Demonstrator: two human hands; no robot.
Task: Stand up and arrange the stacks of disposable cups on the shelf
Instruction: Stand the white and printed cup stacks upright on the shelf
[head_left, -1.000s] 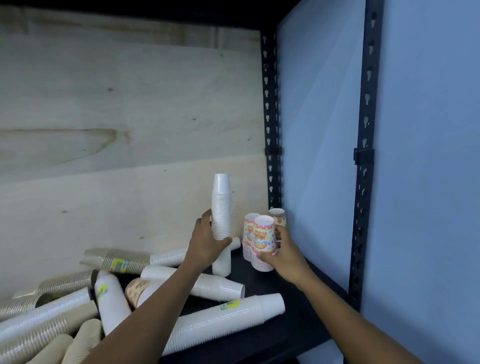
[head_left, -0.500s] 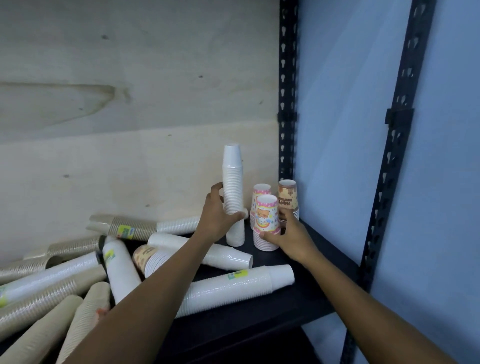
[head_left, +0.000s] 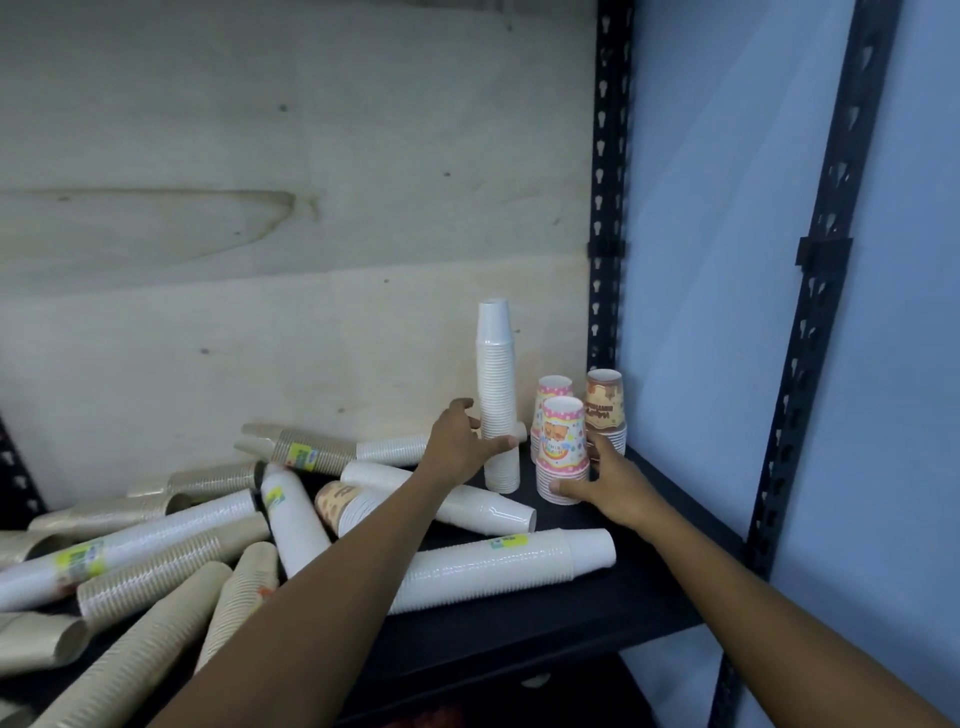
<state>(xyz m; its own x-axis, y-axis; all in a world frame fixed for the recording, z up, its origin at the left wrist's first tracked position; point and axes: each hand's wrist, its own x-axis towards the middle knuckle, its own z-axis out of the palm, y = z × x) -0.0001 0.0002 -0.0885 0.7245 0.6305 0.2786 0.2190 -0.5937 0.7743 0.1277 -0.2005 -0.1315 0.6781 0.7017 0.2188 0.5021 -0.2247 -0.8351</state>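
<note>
white cup stack (head_left: 497, 384) upright | left fingers (head_left: 461, 405) wrap it | right fingers (head_left: 565, 487) grip pink stack (head_left: 562, 441)

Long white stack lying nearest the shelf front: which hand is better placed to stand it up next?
Probably right: the right hand sits by the right end of the long white stack, holding a short pink stack; the left hand grips the tall white stack.
</note>
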